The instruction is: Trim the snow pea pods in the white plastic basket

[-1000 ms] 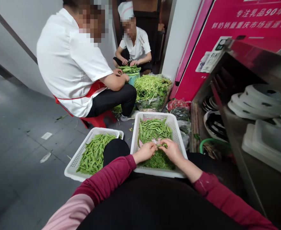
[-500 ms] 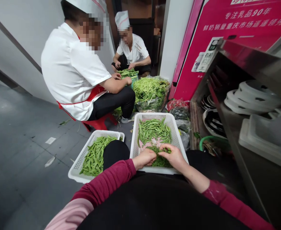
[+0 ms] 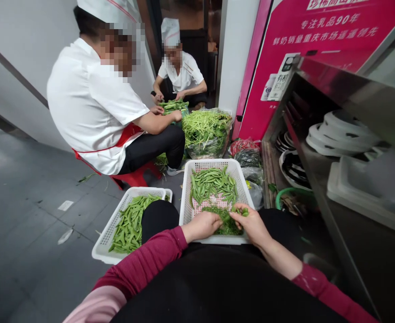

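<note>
A white plastic basket (image 3: 249, 193) stands in front of me, with green pea pods (image 3: 214, 183) heaped at its far end. Fine green trimmings (image 3: 230, 227) lie in a pile at the near end. Over that pile, my left hand (image 3: 204, 224) is closed with its fingertips pinched; what they hold, if anything, I cannot make out. My right hand (image 3: 251, 224) is closed on a few pea pods (image 3: 242, 211), just to the right of the left hand and apart from it. Beside my left knee sits a second white basket (image 3: 103, 240) full of pea pods (image 3: 127, 229).
Ahead, two people in white work over a bundle of greens (image 3: 173, 106); the nearer one sits on a red stool (image 3: 130, 179). A large bag of leafy greens (image 3: 208, 128) stands beyond my basket. At right are a metal shelf (image 3: 318, 175) with plates and a green tub (image 3: 285, 193).
My hands have drawn apart: the right moved right with the pods, away from the left. The whole view has shifted slightly, so the surroundings appear further left.
</note>
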